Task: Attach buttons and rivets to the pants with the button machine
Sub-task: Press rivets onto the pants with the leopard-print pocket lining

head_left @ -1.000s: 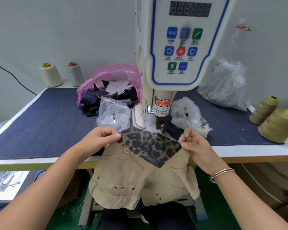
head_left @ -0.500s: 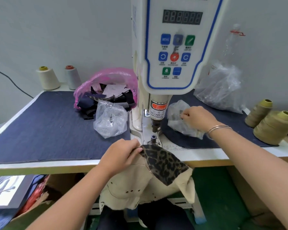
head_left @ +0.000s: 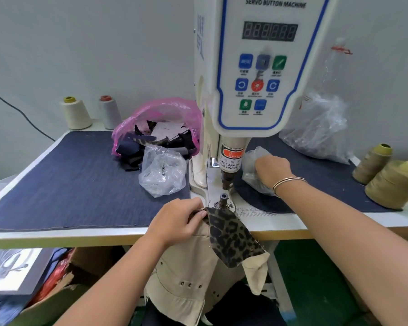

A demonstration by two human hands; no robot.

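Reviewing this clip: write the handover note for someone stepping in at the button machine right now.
Left hand pinches the pants waistband at the table edge, just short of the lower die.
Right hand reaches into the small clear bag right of the machine head; its fingers are hidden.
Done: several rivets already show on the pants.
Left: take a button, load it, slide the waistband onto the die, press.
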